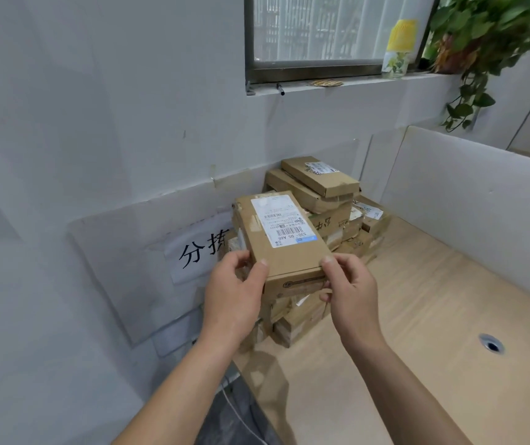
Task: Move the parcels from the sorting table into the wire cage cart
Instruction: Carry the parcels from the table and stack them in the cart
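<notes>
Picking-up step: left hand [234,293] and right hand [350,293] pinching top parcel [284,234] over pile [328,220] at table [417,316] back corner. Next: lift, find cart.

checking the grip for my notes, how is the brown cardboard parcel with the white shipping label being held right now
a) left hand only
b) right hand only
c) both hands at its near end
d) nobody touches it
c: the left hand and the right hand each grip a near corner of the brown cardboard parcel with the white shipping label, thumbs on its top face, above the pile of cardboard parcels.
</notes>
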